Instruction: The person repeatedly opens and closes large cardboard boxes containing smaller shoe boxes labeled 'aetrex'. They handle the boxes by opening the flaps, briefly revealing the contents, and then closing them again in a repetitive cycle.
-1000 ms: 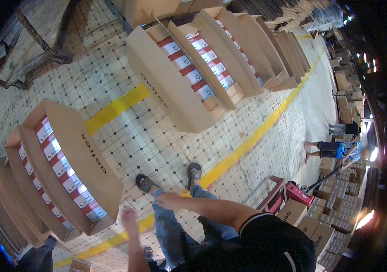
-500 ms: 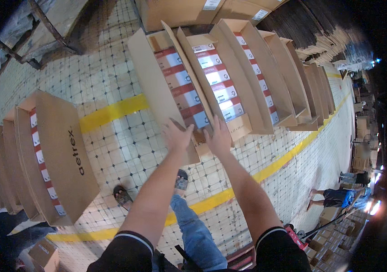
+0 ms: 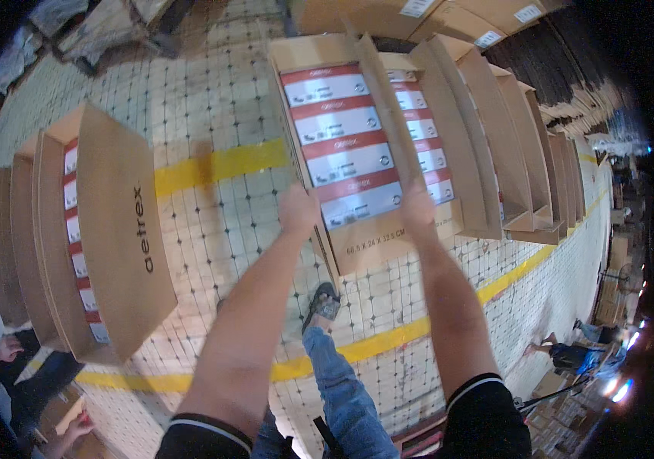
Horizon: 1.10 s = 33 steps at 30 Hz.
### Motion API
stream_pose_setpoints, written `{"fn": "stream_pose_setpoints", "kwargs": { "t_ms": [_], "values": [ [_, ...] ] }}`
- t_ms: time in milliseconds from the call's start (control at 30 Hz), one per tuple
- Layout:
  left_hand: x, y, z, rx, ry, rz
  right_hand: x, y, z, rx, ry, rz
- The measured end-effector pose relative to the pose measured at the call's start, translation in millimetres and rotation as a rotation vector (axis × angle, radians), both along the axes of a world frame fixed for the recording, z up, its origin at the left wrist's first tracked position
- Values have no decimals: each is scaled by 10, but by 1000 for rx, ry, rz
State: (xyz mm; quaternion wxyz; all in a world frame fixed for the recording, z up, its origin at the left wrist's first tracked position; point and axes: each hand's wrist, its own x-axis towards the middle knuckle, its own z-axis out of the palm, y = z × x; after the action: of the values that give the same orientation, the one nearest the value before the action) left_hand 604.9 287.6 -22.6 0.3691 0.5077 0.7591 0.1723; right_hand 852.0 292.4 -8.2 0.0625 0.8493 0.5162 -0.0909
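Note:
In front of me stands a long open cardboard carton packed with a row of red-and-white boxes. Smeared slightly by motion, my left hand is closed at the near end of the carton's left flap. My right hand grips the right flap near its front corner, its fingertips partly hidden. Both flaps stand raised along the long sides. Just right of this carton is a second open carton, also holding red-and-white boxes.
More open cartons continue to the right. Another row stands at the left, where a co-worker's hand shows. Closed cartons are behind. Yellow tape crosses the tiled floor, near my foot.
My hands have moved apart and gripped the two flaps. The left flap has swung from leaning outward to nearly upright, and the boxes show more fully. My view has shifted too.

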Motion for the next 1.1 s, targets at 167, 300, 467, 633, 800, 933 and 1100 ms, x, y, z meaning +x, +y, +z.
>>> {"fn": "stream_pose_setpoints", "kwargs": {
  "t_ms": [167, 300, 467, 633, 800, 933, 1100],
  "values": [
    [-1034, -88, 123, 225, -20, -107, 175, -179, 130, 373, 92, 514],
    [-1609, -215, 531, 201, 41, -194, -295, -505, 95, 438, 117, 434],
    [-2171, -1029, 482, 135, 43, 58, -1361, -1196, -47, 400, 217, 320],
    [-2432, -1368, 130, 333, -41, 198, -1681, -1301, -157, 302, 285, 284],
    [-2321, -1364, 26, 342, 134, 203, -1576, -1170, -184, 438, 170, 461],
    [-2456, -1378, -46, 395, 165, 224, -1704, -1287, -282, 520, 116, 491],
    [-2419, -1408, -82, 404, 142, 261, -1755, -1164, -145, 781, 257, 742]
  ]
}}
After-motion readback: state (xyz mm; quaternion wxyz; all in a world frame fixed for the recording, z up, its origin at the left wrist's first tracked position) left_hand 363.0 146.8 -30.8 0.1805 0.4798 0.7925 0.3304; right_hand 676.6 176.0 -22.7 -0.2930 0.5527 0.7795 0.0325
